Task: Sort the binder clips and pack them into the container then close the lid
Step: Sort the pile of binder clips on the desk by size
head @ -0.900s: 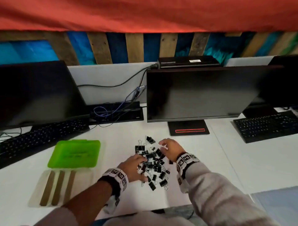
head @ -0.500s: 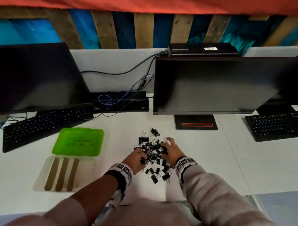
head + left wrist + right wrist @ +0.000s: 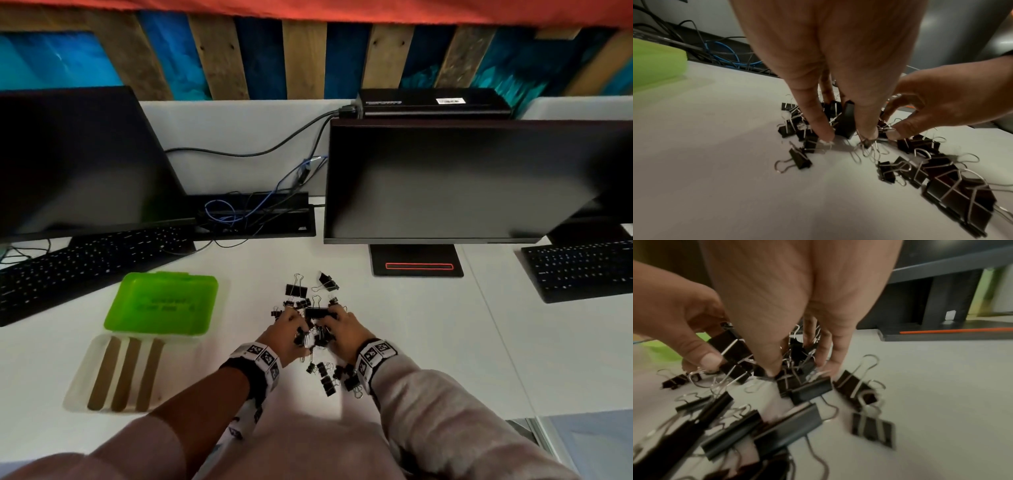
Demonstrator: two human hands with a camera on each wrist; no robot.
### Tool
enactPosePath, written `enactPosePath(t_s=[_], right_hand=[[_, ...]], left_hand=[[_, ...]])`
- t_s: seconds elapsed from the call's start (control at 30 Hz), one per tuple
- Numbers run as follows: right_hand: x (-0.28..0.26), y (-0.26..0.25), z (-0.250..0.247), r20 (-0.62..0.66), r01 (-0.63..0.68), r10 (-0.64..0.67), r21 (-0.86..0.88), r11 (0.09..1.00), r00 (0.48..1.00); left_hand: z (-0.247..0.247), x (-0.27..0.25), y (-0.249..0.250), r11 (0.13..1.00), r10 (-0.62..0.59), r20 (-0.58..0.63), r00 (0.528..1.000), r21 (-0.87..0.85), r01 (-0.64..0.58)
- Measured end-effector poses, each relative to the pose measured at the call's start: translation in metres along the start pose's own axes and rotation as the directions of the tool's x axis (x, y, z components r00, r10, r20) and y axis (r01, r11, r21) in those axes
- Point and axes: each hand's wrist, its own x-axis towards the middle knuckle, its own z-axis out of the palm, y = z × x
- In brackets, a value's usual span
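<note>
Low in the head view, both hands work the pile of binder clips on the white desk. The left hand has its fingers curled down into the pile's left side, fingertips among the clips; whether it actually holds one I cannot tell. The right hand comes in from the right, fingers bent into the tangle and seemingly raking several clips together, though a firm grasp is not clear either. A few stray clips lie nearer the body, between the wrists, and a few more sit just beyond the fingers.

The move to come turns on this: the clear container base with its three compartments lies to the lower left of the pile, well apart from it, its long axis running away from the viewer. The left hand is nearer it. The green lid sits just behind the base, open. Nothing stands between pile and base.

Farther up the frame are two keyboards, a knot of cables and two dark monitors.
</note>
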Motion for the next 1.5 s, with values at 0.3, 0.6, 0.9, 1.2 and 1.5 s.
enactPosePath(t_s=[0.3, 0.6, 0.9, 1.2, 1.5], right_hand=[[0.002, 0.004, -0.028, -0.239, 0.013, 0.066, 0.314, 0.949, 0.969], [-0.014, 0.012, -0.026, -0.104, -0.066, 0.125, 0.446, 0.892, 0.987], [-0.021, 0.014, -0.021, -0.184, -0.056, 0.151, 0.439, 0.897, 0.971], [-0.035, 0.022, -0.008, 0.111, -0.124, 0.111, 0.118, 0.985, 0.988], [-0.039, 0.01, 0.004, -0.023, -0.114, 0.117, 0.127, 0.985, 0.993]], left_hand=[[-0.005, 0.006, 0.005, 0.993, 0.004, -0.083, 0.997, -0.114, -0.014], [-0.007, 0.003, 0.016, 0.983, 0.108, -0.125, 0.986, -0.137, -0.125], [-0.004, -0.004, 0.022, 0.986, 0.108, -0.083, 0.991, -0.122, -0.117], [0.012, -0.009, 0.019, 0.988, 0.154, 0.165, 0.974, -0.015, -0.153], [0.014, -0.009, 0.021, 0.986, 0.121, 0.083, 0.989, 0.109, -0.129]])
